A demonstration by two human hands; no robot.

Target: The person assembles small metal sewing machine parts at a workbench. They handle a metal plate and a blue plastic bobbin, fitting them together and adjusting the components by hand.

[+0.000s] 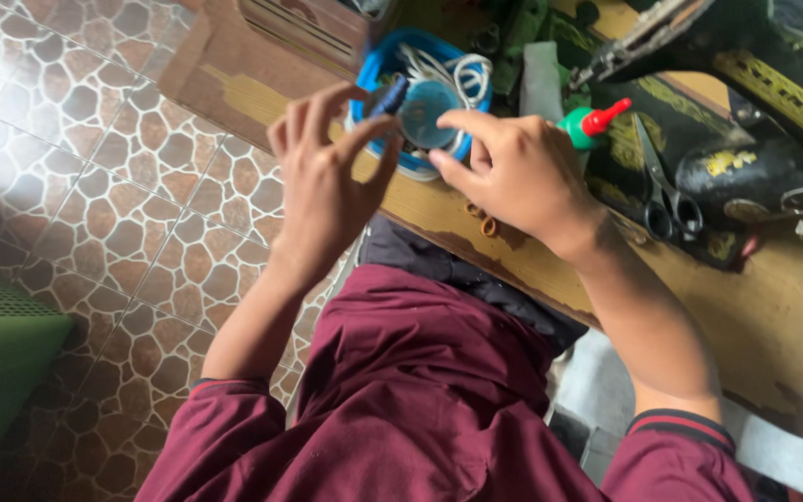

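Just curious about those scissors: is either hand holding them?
No: the scissors lie on the sewing machine bed, apart from the right hand and left hand.

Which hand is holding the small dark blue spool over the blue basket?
The left hand pinches the dark blue spool at its fingertips; the right hand rests at the blue basket rim, holding no spool.

Person's wearing a loose maroon cloth shirt (420, 400), short sleeves ending in dark ribbed cuffs with a thin red stripe, one at 7 o'clock, one at 5. Both forearms bare, no watch or rings showing.
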